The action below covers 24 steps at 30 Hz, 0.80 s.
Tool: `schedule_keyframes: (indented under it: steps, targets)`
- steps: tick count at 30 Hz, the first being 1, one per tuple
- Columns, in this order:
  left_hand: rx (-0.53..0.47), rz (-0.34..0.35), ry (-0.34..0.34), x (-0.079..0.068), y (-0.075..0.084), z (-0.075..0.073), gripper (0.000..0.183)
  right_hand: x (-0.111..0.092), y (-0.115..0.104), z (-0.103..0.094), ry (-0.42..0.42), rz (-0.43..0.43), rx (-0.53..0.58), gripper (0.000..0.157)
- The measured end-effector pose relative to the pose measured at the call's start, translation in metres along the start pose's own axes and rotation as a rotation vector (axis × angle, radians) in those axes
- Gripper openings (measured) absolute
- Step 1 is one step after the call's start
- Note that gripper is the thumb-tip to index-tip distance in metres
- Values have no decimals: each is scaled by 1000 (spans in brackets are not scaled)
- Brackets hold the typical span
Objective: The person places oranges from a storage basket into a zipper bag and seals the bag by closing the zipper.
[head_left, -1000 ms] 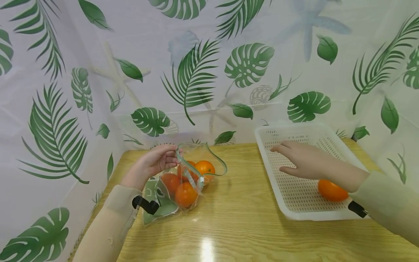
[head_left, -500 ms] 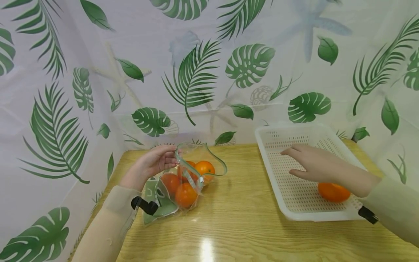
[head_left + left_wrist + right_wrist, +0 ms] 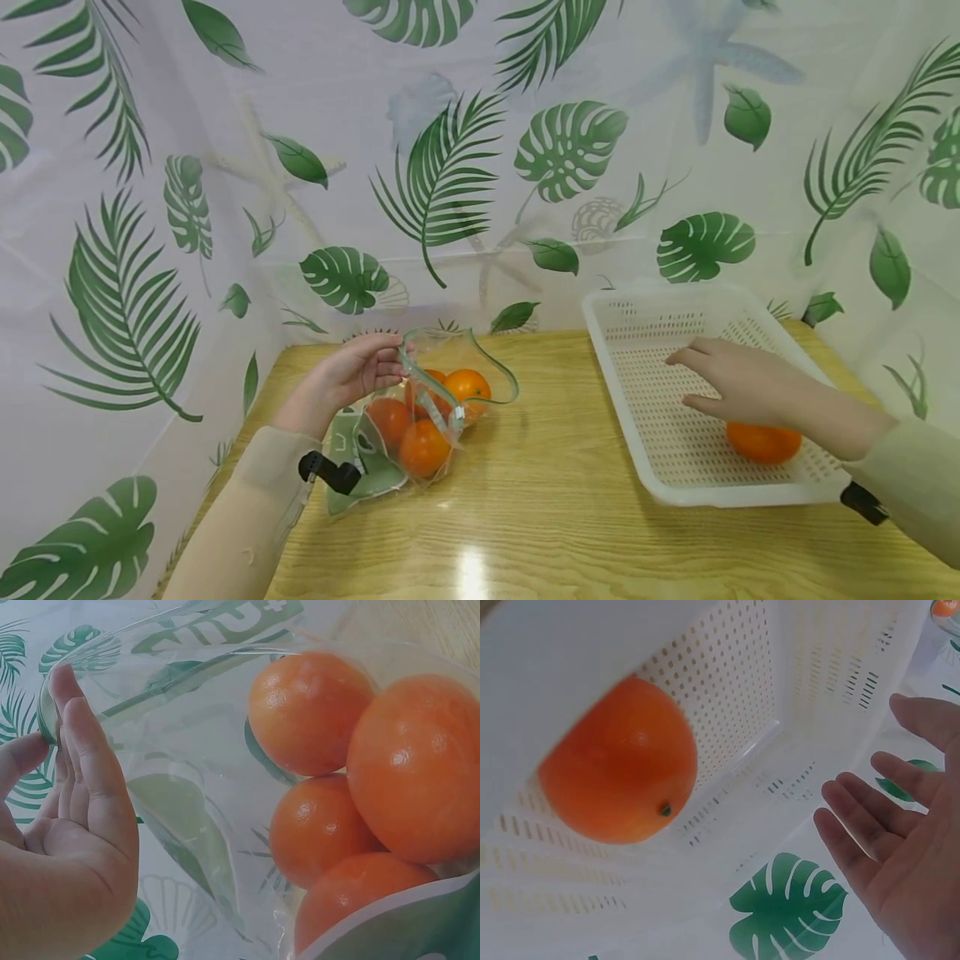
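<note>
Right wrist view: basket (image 3: 577, 652) partly hides orange (image 3: 626, 769).

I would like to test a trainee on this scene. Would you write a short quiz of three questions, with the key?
1. How many oranges are visible inside the clear bag?
2. True or false: the right grip is apart from the orange in the white basket.
3. Which part of the clear bag does the left grip pinch? a) bottom corner; b) rim; c) printed panel.

Key: 1. Four. 2. True. 3. b.
</note>
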<state>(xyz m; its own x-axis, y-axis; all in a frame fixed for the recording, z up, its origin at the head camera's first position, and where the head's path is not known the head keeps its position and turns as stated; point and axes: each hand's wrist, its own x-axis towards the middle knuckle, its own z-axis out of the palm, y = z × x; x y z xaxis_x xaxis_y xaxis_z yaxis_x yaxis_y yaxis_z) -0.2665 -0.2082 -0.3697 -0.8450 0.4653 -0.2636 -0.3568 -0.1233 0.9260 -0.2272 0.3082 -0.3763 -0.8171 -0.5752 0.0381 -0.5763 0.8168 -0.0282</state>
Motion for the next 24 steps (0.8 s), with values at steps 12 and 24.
schedule_keyframes:
  steps: [12, 24]
  targets:
    - [-7, -1, -7, 2, 0, 3, 47, -20, 17, 4, -23, 33, -7, 38]
    - [-21, -4, -10, 1, -1, 2, 47, -42, 40, 8, -121, 42, 2, 36]
